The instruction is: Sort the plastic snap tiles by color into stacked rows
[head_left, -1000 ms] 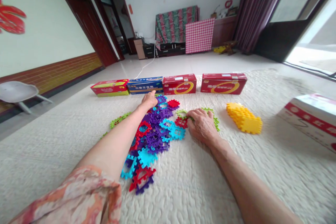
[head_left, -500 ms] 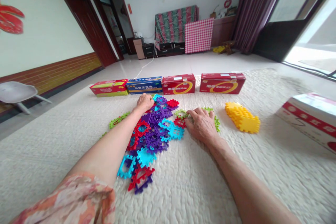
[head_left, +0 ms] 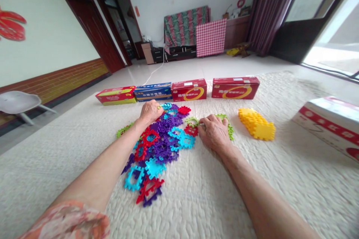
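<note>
A spread pile of interlocking plastic building pieces (head_left: 165,145), mostly purple, red and light blue, lies on the pale quilted mat. My left hand (head_left: 151,112) is at the far left edge of the pile, its fingers closed around a small green building piece (head_left: 159,107) that is mostly hidden. To the right of the pile, my right hand (head_left: 214,131) has its fingers curled over green building pieces (head_left: 230,131), largely covered by the hand. Near its fingertips lie another green piece (head_left: 192,121) and a red piece (head_left: 191,130). More green pieces (head_left: 123,130) lie beyond my left forearm.
Yellow pieces (head_left: 256,125) form a group to the right. Along the far side stand a red-green box (head_left: 116,96), a blue box (head_left: 153,92) and two red boxes (head_left: 189,90). A larger white-and-red box (head_left: 329,127) is at the right, on the quilted mat (head_left: 202,201).
My left hand has shifted slightly left and toward me, with the green piece showing at its fingers. My right hand stays nearly in place. The view has shifted slightly.
</note>
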A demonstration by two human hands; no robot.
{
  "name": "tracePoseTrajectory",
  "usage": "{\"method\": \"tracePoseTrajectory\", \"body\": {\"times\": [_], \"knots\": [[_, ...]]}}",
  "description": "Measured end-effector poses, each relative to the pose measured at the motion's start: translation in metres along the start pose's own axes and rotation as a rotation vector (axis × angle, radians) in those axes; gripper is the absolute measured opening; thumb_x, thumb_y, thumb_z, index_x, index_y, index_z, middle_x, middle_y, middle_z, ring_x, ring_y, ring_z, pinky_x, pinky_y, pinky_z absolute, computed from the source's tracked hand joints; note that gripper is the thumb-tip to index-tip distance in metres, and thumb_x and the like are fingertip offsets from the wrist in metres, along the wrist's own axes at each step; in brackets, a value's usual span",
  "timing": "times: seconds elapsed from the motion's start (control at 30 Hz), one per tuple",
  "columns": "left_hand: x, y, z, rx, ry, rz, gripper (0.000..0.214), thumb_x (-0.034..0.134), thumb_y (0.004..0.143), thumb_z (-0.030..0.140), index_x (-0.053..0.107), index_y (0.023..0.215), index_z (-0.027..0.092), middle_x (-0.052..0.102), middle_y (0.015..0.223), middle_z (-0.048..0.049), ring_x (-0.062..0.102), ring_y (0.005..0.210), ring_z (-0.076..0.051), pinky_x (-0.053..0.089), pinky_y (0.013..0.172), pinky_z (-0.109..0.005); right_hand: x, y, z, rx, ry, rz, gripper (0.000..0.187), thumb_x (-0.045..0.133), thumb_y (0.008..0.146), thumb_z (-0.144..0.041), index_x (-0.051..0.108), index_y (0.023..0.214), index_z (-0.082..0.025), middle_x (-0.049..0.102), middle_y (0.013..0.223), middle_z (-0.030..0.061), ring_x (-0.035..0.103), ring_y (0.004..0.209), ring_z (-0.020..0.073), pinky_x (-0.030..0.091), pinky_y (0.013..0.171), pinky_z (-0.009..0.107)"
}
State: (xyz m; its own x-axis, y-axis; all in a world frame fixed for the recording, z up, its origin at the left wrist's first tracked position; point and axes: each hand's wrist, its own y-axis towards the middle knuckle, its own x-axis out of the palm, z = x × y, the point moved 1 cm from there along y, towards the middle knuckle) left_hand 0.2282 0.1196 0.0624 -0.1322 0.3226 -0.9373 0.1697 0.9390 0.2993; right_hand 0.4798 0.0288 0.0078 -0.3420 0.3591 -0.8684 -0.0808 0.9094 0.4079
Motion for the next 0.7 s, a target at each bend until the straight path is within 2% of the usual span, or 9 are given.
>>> {"method": "tracePoseTrajectory", "body": {"times": [0.13, 0.23, 0.37, 0.43, 0.5, 0.57, 0.63, 0.7], "knots": [[-0.003, 0.0, 0.0, 0.076, 0.03, -0.022, 0.032, 0.043, 0.083, 0.02, 0.073, 0.087, 0.009, 0.07, 0.095, -0.0162, 0.064, 0.087, -0.024, 0.046, 0.077, -0.03, 0.001, 0.0, 0.001, -0.003, -0.002, 0.0, 0.025, 0.05, 0.089, -0.03, 0.07, 0.1, -0.022, 0.065, 0.102, 0.0097, 0.055, 0.099, 0.0268, 0.026, 0.091, 0.045], [-0.011, -0.003, -0.002, 0.119, 0.091, -0.125, 0.032, 0.045, 0.082, 0.019, 0.073, 0.092, 0.009, 0.071, 0.096, -0.0176, 0.066, 0.089, -0.025, 0.048, 0.077, -0.03, 0.001, 0.0, 0.001, 0.0, -0.001, 0.0, 0.025, 0.049, 0.089, -0.03, 0.071, 0.1, -0.022, 0.065, 0.102, 0.0097, 0.054, 0.099, 0.0269, 0.025, 0.091, 0.045], [-0.034, -0.01, -0.005, 0.1, 0.204, -0.313, 0.027, 0.052, 0.077, 0.02, 0.075, 0.088, 0.012, 0.073, 0.09, -0.0171, 0.067, 0.086, -0.028, 0.048, 0.071, -0.031, 0.0, 0.0, 0.001, 0.006, -0.002, -0.006, 0.025, 0.049, 0.089, -0.028, 0.071, 0.1, -0.023, 0.065, 0.101, 0.0096, 0.055, 0.098, 0.0265, 0.026, 0.091, 0.045], [-0.048, -0.013, 0.0, 0.042, 0.217, -0.294, 0.026, 0.054, 0.076, 0.023, 0.075, 0.088, 0.013, 0.073, 0.089, -0.0167, 0.068, 0.086, -0.029, 0.047, 0.069, -0.031, -0.001, 0.0, 0.001, 0.024, -0.006, -0.011, 0.025, 0.049, 0.089, -0.028, 0.071, 0.099, -0.022, 0.065, 0.101, 0.0099, 0.055, 0.097, 0.0264, 0.026, 0.091, 0.044], [-0.06, -0.016, 0.012, 0.032, 0.136, -0.193, 0.029, 0.051, 0.08, 0.03, 0.075, 0.084, 0.014, 0.073, 0.085, -0.0151, 0.067, 0.084, -0.027, 0.045, 0.068, -0.029, -0.002, 0.001, 0.002, 0.054, -0.009, -0.014, 0.026, 0.048, 0.089, -0.025, 0.072, 0.098, -0.022, 0.065, 0.102, 0.0105, 0.055, 0.098, 0.0265, 0.026, 0.091, 0.044], [-0.065, -0.016, 0.034, 0.083, -0.044, -0.113, 0.036, 0.046, 0.084, 0.037, 0.074, 0.076, 0.015, 0.071, 0.075, -0.0113, 0.065, 0.076, -0.023, 0.043, 0.066, -0.027, -0.003, 0.001, 0.003, 0.083, -0.004, -0.013, 0.026, 0.048, 0.087, -0.023, 0.072, 0.097, -0.022, 0.066, 0.101, 0.0107, 0.055, 0.098, 0.0266, 0.027, 0.09, 0.044], [-0.061, -0.014, 0.059, 0.127, -0.275, -0.112, 0.039, 0.047, 0.084, 0.041, 0.071, 0.069, 0.015, 0.065, 0.064, -0.0062, 0.06, 0.066, -0.017, 0.039, 0.061, -0.025, -0.004, 0.002, 0.005, 0.116, 0.018, 0.034, 0.026, 0.048, 0.086, -0.02, 0.073, 0.096, -0.022, 0.066, 0.099, 0.0106, 0.054, 0.098, 0.0264, 0.027, 0.09, 0.043], [-0.051, -0.01, 0.082, 0.111, -0.503, -0.176, 0.042, 0.048, 0.082, 0.045, 0.07, 0.065, 0.014, 0.058, 0.056, -0.0019, 0.052, 0.057, -0.014, 0.035, 0.056, -0.024, -0.005, 0.004, 0.007, 0.144, 0.062, 0.154, 0.027, 0.047, 0.086, -0.019, 0.071, 0.098, -0.021, 0.066, 0.098, 0.0101, 0.054, 0.097, 0.0255, 0.028, 0.09, 0.041]]}}
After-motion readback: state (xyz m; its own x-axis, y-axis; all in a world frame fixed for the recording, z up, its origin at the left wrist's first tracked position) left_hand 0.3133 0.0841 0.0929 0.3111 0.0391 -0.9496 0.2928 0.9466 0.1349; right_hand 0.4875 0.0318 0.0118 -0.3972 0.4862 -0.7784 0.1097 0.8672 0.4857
